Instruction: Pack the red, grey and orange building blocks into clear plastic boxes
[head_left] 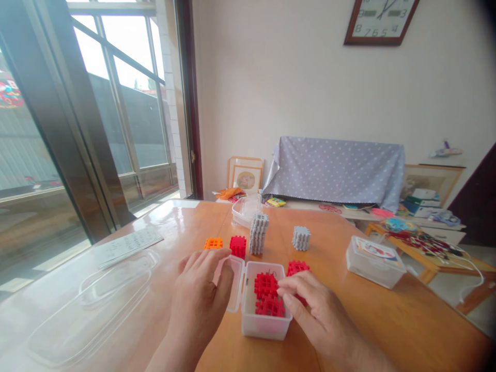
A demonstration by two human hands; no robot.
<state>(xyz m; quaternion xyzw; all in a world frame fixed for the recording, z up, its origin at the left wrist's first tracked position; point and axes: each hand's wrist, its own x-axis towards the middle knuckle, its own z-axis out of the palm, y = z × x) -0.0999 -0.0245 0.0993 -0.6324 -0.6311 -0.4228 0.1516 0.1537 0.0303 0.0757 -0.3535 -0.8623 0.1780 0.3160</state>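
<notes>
Fingering red lattice blocks (266, 294) in small clear box (265, 323), mid-bench (387, 320), near front edge | right hand (313, 310): fingertips on top block, can't tell if gripped | left hand (201, 289): grasping hinged lid (233, 283) | beyond: orange block (213, 243), grey stack (258, 233) | lifting a block calls for an edge pinch, box steadied

Small box (267, 323) is open on top; its hinged lid (238, 289) stands up along the left side. Behind it, in a row: orange block (213, 243), red block (237, 246), tall grey stack (258, 233), short grey stack (301, 238). The gap between the two stacks is free. Right: bare table (329, 258) up to the white box (375, 261). Left: flat clear cover (93, 305).
</notes>
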